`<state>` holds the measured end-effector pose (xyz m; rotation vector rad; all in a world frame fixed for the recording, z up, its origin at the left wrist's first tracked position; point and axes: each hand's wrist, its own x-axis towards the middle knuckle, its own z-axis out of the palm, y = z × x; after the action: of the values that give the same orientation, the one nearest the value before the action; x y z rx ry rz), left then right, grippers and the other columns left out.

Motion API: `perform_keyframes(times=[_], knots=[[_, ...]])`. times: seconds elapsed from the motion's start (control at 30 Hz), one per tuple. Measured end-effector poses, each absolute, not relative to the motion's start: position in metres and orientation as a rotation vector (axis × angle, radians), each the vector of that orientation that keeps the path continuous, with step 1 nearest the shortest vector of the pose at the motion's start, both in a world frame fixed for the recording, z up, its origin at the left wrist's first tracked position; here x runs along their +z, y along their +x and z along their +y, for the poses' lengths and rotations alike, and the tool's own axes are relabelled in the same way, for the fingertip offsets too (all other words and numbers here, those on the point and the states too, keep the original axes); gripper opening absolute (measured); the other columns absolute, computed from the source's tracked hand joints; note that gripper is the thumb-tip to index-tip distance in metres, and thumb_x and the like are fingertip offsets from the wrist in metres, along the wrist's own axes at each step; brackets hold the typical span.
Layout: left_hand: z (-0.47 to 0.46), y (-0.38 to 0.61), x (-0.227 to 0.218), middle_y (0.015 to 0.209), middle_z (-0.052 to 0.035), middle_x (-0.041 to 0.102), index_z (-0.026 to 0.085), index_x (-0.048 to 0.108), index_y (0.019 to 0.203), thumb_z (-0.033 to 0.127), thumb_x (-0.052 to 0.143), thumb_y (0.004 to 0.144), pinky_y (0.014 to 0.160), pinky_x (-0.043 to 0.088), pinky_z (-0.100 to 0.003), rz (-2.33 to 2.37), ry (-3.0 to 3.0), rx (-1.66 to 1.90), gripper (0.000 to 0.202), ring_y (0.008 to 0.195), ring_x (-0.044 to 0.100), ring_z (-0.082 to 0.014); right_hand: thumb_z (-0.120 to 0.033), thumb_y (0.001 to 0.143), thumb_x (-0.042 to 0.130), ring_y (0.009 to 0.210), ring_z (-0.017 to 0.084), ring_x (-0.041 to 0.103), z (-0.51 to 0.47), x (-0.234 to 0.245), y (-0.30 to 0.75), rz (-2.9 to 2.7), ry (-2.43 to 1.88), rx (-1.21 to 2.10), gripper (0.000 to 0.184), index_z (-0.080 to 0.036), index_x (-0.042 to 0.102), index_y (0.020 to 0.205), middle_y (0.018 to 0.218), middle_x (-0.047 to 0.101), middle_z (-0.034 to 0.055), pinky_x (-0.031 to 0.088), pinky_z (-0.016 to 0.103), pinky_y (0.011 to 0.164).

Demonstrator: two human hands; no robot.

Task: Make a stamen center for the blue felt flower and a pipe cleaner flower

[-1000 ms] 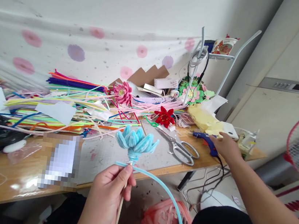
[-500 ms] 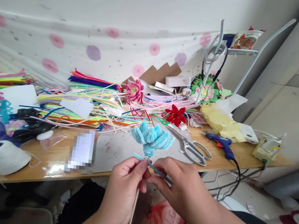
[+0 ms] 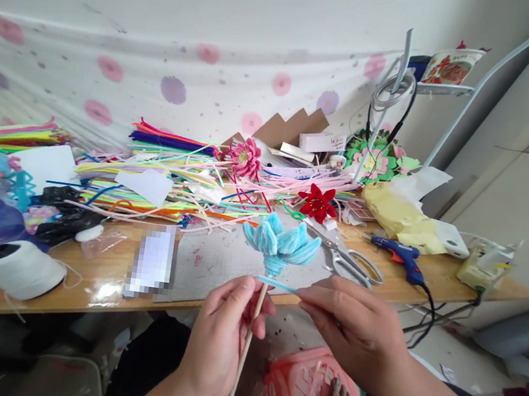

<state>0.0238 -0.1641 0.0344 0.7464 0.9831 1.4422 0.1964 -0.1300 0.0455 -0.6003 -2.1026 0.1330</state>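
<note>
A light blue fuzzy flower (image 3: 282, 242) of looped chenille stems stands upright on a thin wooden stick (image 3: 243, 357). My left hand (image 3: 217, 338) is closed round the stick below the bloom, thumb up near its base. From there a narrow light blue strip (image 3: 283, 285) runs across to my right hand (image 3: 354, 330), whose fingers pinch it. More of the strip hangs down below my right wrist. Behind the flower lie scissors (image 3: 356, 265) with grey handles, and a red flower (image 3: 317, 203) is just beyond them.
Heaps of coloured chenille stems (image 3: 174, 141) cover the table's back. A blue glue gun (image 3: 396, 254) lies at the right, its cable over the edge. A cone of white thread (image 3: 23, 270) lies at the left. Below stands a red plastic stool (image 3: 298, 384) with a foot beside it.
My right hand has moved right, away from the stem, drawing the strip out nearly level. The left thumb has shifted off the stick's front. The whole view has swung slightly left.
</note>
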Motion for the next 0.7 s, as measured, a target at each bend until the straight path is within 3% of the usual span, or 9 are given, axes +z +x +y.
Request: perform_keyframes(times=[0.7], knots=[[-0.1607, 0.0269, 0.0374, 0.051, 0.0012, 0.054, 0.011, 0.062, 0.072, 0.039, 0.059, 0.08, 0.038, 0.026, -0.016, 1.05, 0.774, 1.371, 0.03, 0.037, 0.041, -0.0031, -0.008, 0.084, 0.054, 0.061, 0.01, 0.054, -0.1288, 0.038, 0.1988, -2.126, -0.633, 0.077, 0.018, -0.017, 0.059, 0.099, 0.071, 0.06, 0.0026, 0.043, 0.022, 0.055]])
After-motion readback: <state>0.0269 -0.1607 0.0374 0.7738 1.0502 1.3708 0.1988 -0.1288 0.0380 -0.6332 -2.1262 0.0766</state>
